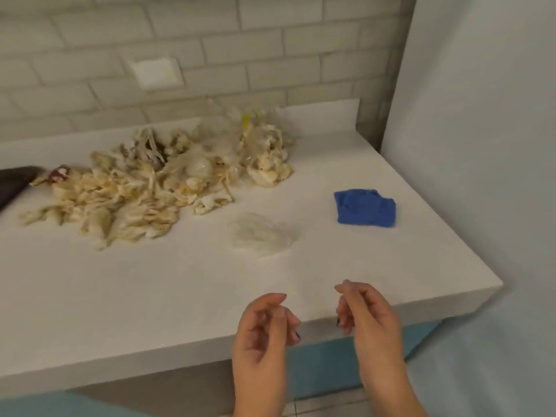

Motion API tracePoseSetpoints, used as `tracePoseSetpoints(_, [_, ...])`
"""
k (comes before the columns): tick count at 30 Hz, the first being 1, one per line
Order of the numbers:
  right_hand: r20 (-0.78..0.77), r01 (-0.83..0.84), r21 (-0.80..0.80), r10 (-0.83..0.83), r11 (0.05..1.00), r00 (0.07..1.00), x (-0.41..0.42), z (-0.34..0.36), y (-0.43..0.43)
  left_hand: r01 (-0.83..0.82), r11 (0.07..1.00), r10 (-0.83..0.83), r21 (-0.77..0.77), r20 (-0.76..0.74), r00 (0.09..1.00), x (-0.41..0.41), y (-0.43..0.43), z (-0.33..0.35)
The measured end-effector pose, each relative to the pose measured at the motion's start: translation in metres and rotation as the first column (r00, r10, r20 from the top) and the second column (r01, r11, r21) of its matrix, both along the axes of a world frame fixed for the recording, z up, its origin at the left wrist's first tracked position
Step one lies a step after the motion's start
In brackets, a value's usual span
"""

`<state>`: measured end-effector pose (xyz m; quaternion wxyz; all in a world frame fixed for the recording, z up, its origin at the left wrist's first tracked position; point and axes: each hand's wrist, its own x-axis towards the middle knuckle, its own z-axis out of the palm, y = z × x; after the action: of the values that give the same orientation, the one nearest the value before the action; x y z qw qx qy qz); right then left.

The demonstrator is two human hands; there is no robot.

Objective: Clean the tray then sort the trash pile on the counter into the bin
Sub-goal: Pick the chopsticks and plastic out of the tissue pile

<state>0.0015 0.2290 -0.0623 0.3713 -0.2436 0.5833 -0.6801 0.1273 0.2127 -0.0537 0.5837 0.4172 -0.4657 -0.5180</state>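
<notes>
While both hands hang over the near edge of the white counter (150, 296), neither has hold of anything. The left hand (264, 332) is palm turned inward, its fingers loosely curled and thumb apart from them, with nothing between. The right hand (367, 320) sits just beside it, fingers bent in the same slack way, its fingertips close to the thumb but closing on nothing that can be seen. The two hands are near each other and apart from everything on the surface.

The trash pile (144, 188) lies well back on the counter, toward the left and middle: a loose heap of pale, yellowish crumpled scraps and clear film, reaching almost to the tiled wall (270, 40). A small maroon-and-white wrapper (58, 173) rests at its left end, touching a dark object (15, 182) cut off by the frame edge. A crumpled wad of clear plastic (261, 234) lies on its own between the pile and the hands. To the right of it a folded blue cloth (365, 207) rests near the counter's right edge. A white square plate (156, 72) is set in the wall above the pile
</notes>
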Motion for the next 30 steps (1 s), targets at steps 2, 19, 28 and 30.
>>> tracePoseSetpoints(2, [-0.065, -0.1, 0.028, 0.101, 0.995, 0.993, 0.019, 0.023, -0.028, -0.072, 0.997, 0.072, -0.016, -0.003, 0.997, 0.027, -0.019, 0.018])
tracePoseSetpoints(19, [-0.958, -0.234, 0.26, 0.219, 0.937, -0.186, 0.082, 0.034, -0.369, 0.046, 0.992, 0.039, -0.117, 0.633, 0.773, 0.185, -0.324, 0.074])
tracePoseSetpoints(28, [-0.96, -0.083, 0.269, 0.275, 0.959, 0.059, 0.054, 0.04, -0.407, 0.465, 0.885, 0.02, 0.02, 0.997, -0.081, 0.127, -0.397, 0.036])
tracePoseSetpoints(30, [-0.966, -0.068, 0.226, 0.233, 0.972, 0.114, 0.046, 0.056, -0.41, 0.514, 0.857, 0.067, -0.04, 0.997, -0.034, 0.131, -0.388, 0.024])
